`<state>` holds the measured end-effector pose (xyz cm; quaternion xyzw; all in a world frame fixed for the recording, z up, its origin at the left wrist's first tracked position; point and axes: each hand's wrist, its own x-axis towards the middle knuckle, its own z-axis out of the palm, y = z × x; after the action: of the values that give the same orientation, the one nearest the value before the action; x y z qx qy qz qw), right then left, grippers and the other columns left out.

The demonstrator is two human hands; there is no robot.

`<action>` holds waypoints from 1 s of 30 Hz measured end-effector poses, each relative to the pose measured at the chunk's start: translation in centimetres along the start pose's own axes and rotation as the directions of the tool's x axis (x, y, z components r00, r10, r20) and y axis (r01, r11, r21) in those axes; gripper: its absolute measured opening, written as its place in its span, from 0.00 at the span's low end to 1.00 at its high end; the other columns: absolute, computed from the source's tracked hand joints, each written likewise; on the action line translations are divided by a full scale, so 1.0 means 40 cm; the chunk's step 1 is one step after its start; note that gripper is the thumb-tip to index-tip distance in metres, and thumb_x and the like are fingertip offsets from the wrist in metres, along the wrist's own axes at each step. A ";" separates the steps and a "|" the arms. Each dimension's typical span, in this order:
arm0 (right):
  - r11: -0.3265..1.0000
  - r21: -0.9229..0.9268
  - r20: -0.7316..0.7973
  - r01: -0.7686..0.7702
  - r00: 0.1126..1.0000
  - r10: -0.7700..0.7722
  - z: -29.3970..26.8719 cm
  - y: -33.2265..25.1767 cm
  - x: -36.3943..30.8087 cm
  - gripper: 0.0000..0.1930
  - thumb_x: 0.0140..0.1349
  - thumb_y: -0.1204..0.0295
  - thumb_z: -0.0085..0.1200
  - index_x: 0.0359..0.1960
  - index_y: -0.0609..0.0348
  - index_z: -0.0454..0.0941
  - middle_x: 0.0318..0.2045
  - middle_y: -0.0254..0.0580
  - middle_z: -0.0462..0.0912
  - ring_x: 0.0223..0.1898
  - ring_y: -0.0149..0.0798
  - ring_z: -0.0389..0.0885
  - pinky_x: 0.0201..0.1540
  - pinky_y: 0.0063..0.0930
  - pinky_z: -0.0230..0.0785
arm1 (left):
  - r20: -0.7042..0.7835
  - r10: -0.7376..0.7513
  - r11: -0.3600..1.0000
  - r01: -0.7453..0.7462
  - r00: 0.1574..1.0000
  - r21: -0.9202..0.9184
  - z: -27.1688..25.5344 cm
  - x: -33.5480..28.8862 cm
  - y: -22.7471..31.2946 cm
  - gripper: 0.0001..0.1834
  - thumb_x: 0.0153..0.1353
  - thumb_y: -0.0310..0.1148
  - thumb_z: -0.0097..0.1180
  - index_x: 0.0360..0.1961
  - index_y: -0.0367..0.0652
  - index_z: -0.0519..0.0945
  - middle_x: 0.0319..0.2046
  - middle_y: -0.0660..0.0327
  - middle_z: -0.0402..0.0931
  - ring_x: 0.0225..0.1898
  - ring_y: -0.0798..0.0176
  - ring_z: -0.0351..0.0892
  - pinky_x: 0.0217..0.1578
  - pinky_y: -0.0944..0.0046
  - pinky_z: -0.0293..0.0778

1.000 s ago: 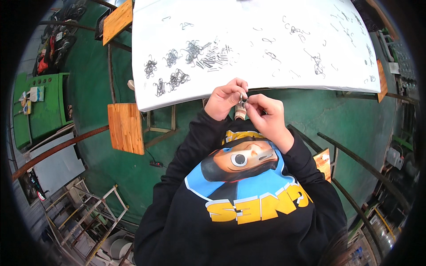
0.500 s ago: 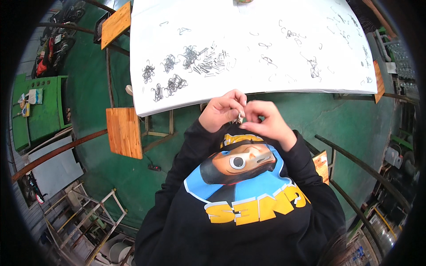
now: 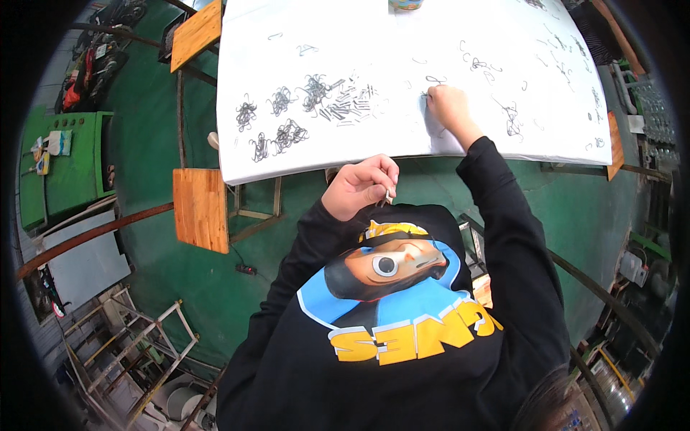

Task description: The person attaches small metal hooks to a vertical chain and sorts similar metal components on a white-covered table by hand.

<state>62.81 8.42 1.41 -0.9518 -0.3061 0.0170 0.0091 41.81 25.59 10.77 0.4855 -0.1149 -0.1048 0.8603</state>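
Observation:
My left hand (image 3: 361,188) is held just off the table's near edge, in front of my chest. Its thumb and fingers pinch a small shiny piece (image 3: 388,195), too small to name, with thin dark ends poking out below. Over the white table (image 3: 392,61) my right hand (image 3: 451,111) reaches down, fingers drawn together at the surface. The fingertips are hidden under the hand. A dark curved hook-like piece (image 3: 435,80) lies just beyond them. To the left is a spread of short dark strips (image 3: 348,106), bordered by tangled piles of dark hooks (image 3: 289,134).
More loose dark hooks (image 3: 512,119) lie scattered over the right half of the table. A container (image 3: 406,3) stands at the far edge. Wooden stools (image 3: 201,210) flank the table's left side. Another person's arm (image 3: 619,36) shows at the far right.
My right hand has left my left hand and reached forward and right onto the table. My left hand stays in place, still pinching the small piece. The view has shifted slightly.

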 end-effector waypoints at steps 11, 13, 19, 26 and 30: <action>-0.019 0.928 0.362 -0.373 0.887 0.288 -0.026 0.112 -0.091 0.07 0.55 0.69 0.49 0.31 0.59 0.74 0.17 0.25 0.66 0.16 0.18 0.59 0.19 0.13 0.52 | -0.013 -0.020 0.999 0.020 1.000 -0.033 -0.003 -0.016 -0.024 0.11 0.55 0.36 0.53 0.24 0.39 0.77 0.31 0.61 0.65 0.38 0.64 0.62 0.40 0.67 0.58; 0.005 0.932 0.344 -0.363 0.889 0.302 -0.023 0.127 -0.110 0.07 0.55 0.69 0.49 0.30 0.59 0.74 0.18 0.25 0.66 0.16 0.19 0.60 0.19 0.14 0.53 | 0.002 -0.025 0.999 0.026 1.000 -0.041 0.000 -0.008 -0.022 0.11 0.55 0.36 0.53 0.24 0.39 0.77 0.31 0.61 0.65 0.38 0.64 0.62 0.40 0.67 0.58; 0.054 0.898 0.391 -0.437 0.847 0.359 -0.054 0.111 -0.148 0.06 0.57 0.70 0.46 0.26 0.57 0.71 0.16 0.25 0.66 0.15 0.19 0.57 0.17 0.14 0.50 | 0.036 -0.043 0.997 0.045 0.998 -0.064 0.005 -0.001 -0.034 0.12 0.55 0.38 0.54 0.23 0.39 0.77 0.31 0.62 0.65 0.37 0.64 0.62 0.40 0.66 0.58; 0.543 0.777 0.112 -0.320 0.918 0.381 0.065 0.203 -0.139 0.09 0.54 0.70 0.45 0.31 0.63 0.73 0.22 0.41 0.76 0.21 0.31 0.73 0.26 0.26 0.65 | 0.083 -0.043 0.995 0.050 0.996 -0.087 0.011 -0.007 -0.037 0.12 0.55 0.38 0.53 0.23 0.39 0.77 0.31 0.63 0.65 0.37 0.64 0.62 0.40 0.66 0.59; 0.784 0.522 -0.053 -0.337 0.904 0.424 0.040 0.225 -0.049 0.10 0.52 0.69 0.48 0.33 0.61 0.74 0.29 0.48 0.78 0.29 0.42 0.77 0.33 0.32 0.67 | 0.092 -0.045 0.993 0.054 0.995 -0.103 0.010 -0.013 -0.044 0.12 0.55 0.38 0.54 0.23 0.40 0.77 0.31 0.63 0.65 0.37 0.64 0.62 0.40 0.65 0.59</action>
<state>66.42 -0.03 -0.40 -0.9562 -0.0905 0.0175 0.2777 41.07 24.52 9.39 0.4369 -0.1354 -0.1536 0.8759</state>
